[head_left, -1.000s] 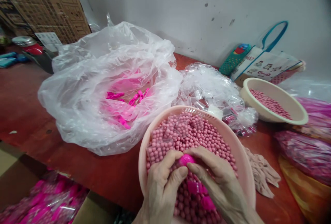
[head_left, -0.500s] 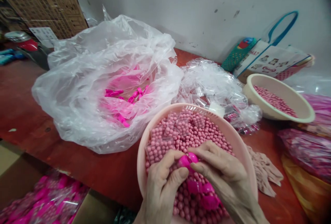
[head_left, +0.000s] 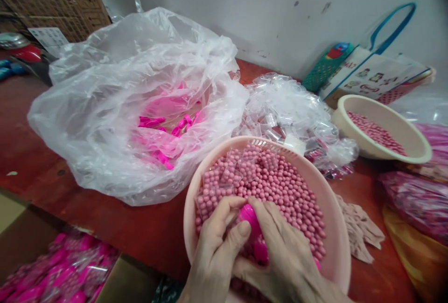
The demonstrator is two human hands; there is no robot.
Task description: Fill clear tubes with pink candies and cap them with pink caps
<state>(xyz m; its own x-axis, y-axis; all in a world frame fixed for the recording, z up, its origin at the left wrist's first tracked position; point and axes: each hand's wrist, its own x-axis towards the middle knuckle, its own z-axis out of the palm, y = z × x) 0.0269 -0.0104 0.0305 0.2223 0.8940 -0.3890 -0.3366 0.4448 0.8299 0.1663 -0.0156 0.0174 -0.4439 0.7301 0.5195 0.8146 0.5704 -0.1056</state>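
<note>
My left hand (head_left: 215,249) pinches a glossy bright pink rounded plastic piece (head_left: 249,215) between thumb and fingers. Bent over its other side, my right hand (head_left: 289,251) presses its fingertips against the same piece, hiding part of it. A second pink part (head_left: 261,251) shows just below, under the right palm. Both hands are over a light pink plastic basin (head_left: 190,214) filled with dusty-pink round beads (head_left: 297,196). Small clear packets of beads (head_left: 219,196) lie on top at the basin's left.
A large translucent plastic bag (head_left: 84,121) with pink pieces lies left on the red table (head_left: 147,233). Behind the basin are piled clear small bags (head_left: 283,107); a cream bowl of beads (head_left: 339,116) stands right. A crumpled cloth (head_left: 362,228) lies nearby. Lower left, a carton holds packed pink items (head_left: 59,270).
My right hand has turned palm-down and closed in over the pink piece, covering the loose pink parts below. The left hand keeps its pinch. The view has shifted slightly.
</note>
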